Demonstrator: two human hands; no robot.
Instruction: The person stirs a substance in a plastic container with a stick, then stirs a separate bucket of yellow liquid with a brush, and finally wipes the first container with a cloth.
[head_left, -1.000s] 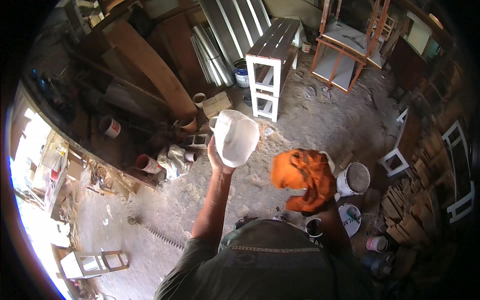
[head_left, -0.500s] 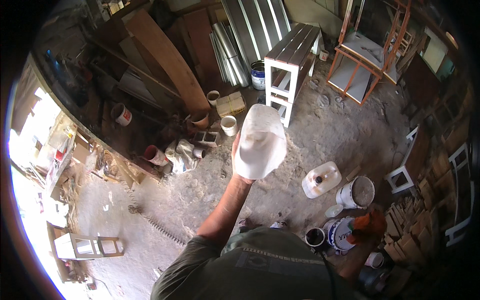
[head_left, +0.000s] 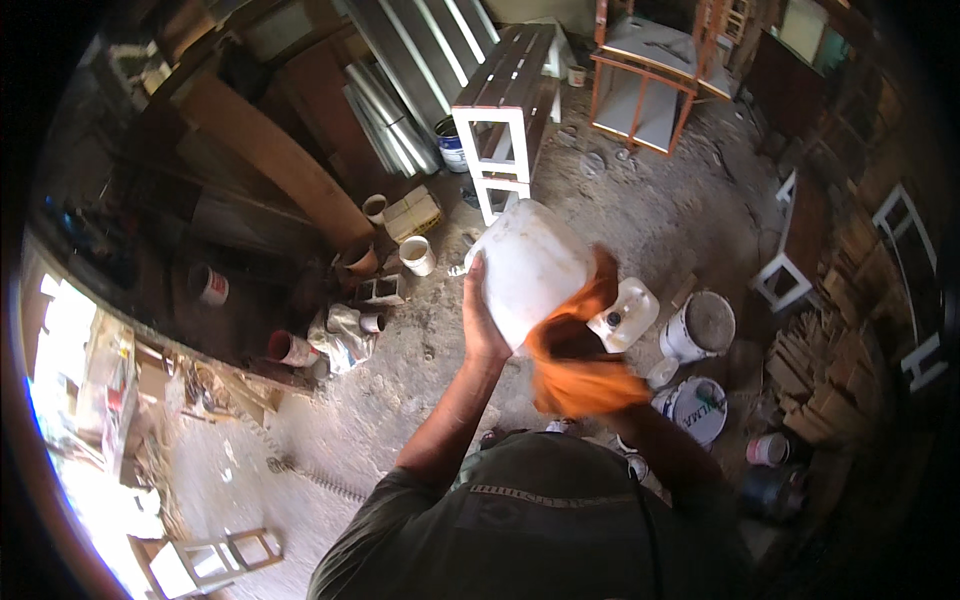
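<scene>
My left hand grips one side of a white cut-down plastic container, held up in front of me with a smooth, slightly smudged face showing. An orange rag is bunched in my right hand and pressed against the container's right side. Motion blurs that hand, and the folds cover most of its fingers. Just right of the rag, a translucent jug with a dark cap stands on the floor.
White buckets stand to the right, near stacked wood offcuts. A slatted bench with white legs is ahead. At left are a small tub, a concrete block and leaning boards. A coiled hose crosses the floor.
My right hand has brought the orange rag from the buckets at lower right up to the container. The container has turned from its hollow side to a smooth face. My view has shifted right.
</scene>
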